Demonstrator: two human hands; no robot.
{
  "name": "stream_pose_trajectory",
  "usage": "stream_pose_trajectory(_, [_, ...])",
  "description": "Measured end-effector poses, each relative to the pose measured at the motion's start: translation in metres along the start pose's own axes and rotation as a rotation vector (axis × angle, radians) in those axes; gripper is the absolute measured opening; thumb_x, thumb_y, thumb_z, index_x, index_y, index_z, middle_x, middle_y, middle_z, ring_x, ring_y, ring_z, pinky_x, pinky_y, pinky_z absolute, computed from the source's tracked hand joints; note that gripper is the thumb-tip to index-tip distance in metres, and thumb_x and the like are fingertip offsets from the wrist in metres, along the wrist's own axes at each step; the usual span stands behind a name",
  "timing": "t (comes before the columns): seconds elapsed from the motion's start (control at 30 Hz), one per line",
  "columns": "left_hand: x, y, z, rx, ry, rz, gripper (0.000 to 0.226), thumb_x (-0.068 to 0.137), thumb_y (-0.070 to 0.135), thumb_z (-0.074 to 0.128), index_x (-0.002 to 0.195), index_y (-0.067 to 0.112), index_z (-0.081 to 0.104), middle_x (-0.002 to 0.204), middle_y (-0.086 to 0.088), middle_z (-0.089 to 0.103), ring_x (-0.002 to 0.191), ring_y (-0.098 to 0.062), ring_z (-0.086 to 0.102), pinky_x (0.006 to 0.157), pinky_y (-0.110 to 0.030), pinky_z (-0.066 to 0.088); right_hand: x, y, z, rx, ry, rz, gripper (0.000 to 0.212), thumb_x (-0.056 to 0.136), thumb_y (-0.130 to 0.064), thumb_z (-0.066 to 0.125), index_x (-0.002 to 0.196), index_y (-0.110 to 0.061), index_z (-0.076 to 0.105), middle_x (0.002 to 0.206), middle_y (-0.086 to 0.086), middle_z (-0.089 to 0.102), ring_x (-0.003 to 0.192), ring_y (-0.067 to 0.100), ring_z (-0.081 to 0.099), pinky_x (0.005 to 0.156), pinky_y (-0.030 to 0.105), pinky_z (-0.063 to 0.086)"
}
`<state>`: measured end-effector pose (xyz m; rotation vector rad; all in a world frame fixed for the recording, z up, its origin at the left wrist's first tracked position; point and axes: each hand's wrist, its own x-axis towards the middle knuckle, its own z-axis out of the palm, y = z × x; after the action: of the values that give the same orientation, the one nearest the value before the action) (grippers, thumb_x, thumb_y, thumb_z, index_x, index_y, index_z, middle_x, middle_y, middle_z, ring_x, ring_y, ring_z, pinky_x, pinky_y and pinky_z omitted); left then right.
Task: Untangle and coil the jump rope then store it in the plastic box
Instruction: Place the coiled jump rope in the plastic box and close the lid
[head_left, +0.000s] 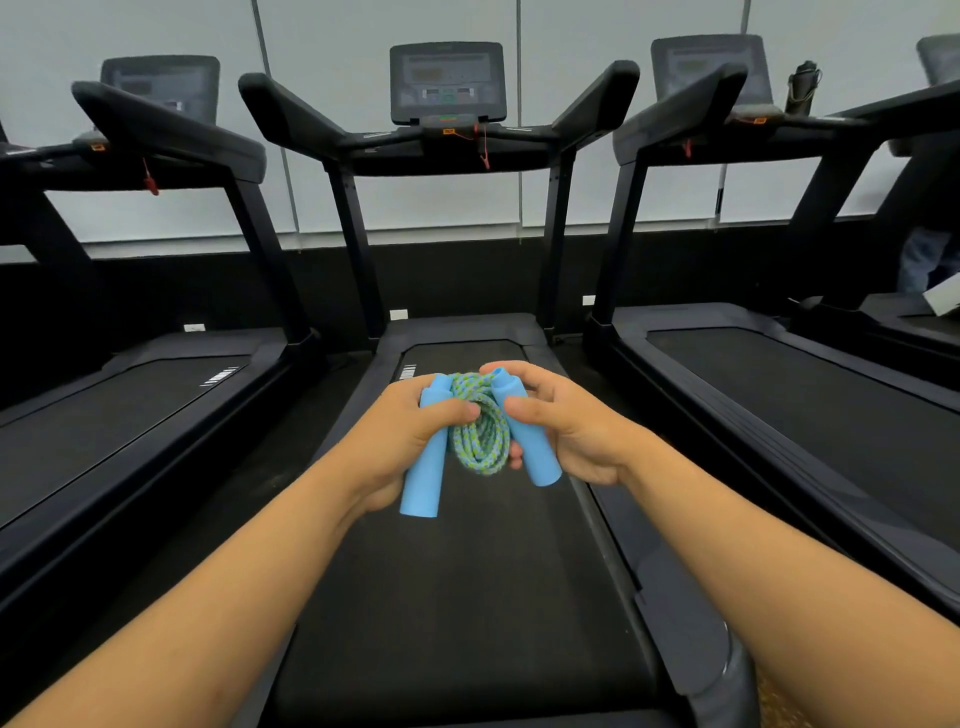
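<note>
Jump rope (480, 431) judged light, floppy; foam handles gripped by left hand (410, 441) at 9, right hand (566, 431) at 3; bundle best held whole.

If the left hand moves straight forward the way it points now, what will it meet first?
Probably the treadmill belt ahead and below the left hand, then the console further on. Nothing else shows between, though depth is unclear.

My two forearms are bare from the lower edge of the view up to the wrists, with no sleeve showing on either. My left hand (410, 431) and right hand (561, 421) carry no glove, ring, watch or band. My fingers (524, 408) have short, unpainted nails.
</note>
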<state>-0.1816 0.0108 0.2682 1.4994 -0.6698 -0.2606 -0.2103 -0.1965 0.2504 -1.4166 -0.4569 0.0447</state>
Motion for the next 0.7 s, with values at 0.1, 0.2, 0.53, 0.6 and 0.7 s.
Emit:
stream_pose_trajectory(0.1, [0.000,0.001,-0.003,-0.138,-0.059,-0.056,0.019,0.096,0.001,0.060,0.111,-0.006,0.068,0.101,-0.026,0.077,0.085,-0.035,0.078,0.073,-0.037,0.063,0.002,0.002,0.001,0.023,0.053,-0.014,0.031,0.096,-0.021,0.067,0.126,-0.014,0.059,0.103,0.011,0.068,0.072,0.024,0.065,0.061,0.036,0.058])
stream_pose_trajectory(0.2, [0.006,-0.004,-0.003,-0.245,-0.006,-0.109,0.036,0.087,0.011,0.069,0.120,-0.005,0.068,0.118,-0.030,0.071,0.105,-0.045,0.072,0.093,-0.051,0.060,0.008,0.010,0.008,0.014,0.161,-0.067,0.029,0.096,-0.031,0.065,0.121,-0.015,0.066,0.109,0.006,0.075,0.089,0.020,0.072,0.071,0.035,0.060])
stream_pose_trajectory(0.53, [0.022,-0.026,0.013,-0.028,0.453,0.006,0.027,0.085,0.012,0.072,0.101,-0.008,0.065,0.085,-0.014,0.067,0.078,-0.026,0.062,0.068,-0.040,0.055,0.021,0.047,0.051,0.453,0.175,0.066,0.091,0.095,-0.080,0.023,0.145,-0.014,0.060,0.143,0.014,0.065,0.133,0.032,0.062,0.112,0.054,0.047])
stream_pose_trajectory(0.6, [0.022,-0.032,0.012,0.021,0.490,0.016,0.024,0.086,0.010,0.071,0.099,-0.010,0.065,0.082,-0.013,0.064,0.075,-0.022,0.059,0.065,-0.035,0.051,0.018,0.048,0.053,0.439,0.136,0.088,0.089,0.090,-0.080,0.035,0.146,-0.015,0.059,0.145,0.012,0.063,0.136,0.031,0.059,0.114,0.053,0.046])
stream_pose_trajectory(0.7, [0.024,-0.038,0.007,0.026,0.431,-0.004,0.022,0.086,0.011,0.069,0.100,-0.007,0.068,0.090,-0.027,0.070,0.078,-0.023,0.064,0.070,-0.040,0.056,0.018,0.053,0.056,0.300,0.208,0.076,0.053,0.098,-0.048,0.060,0.141,-0.019,0.061,0.138,0.014,0.067,0.131,0.032,0.063,0.096,0.046,0.058])
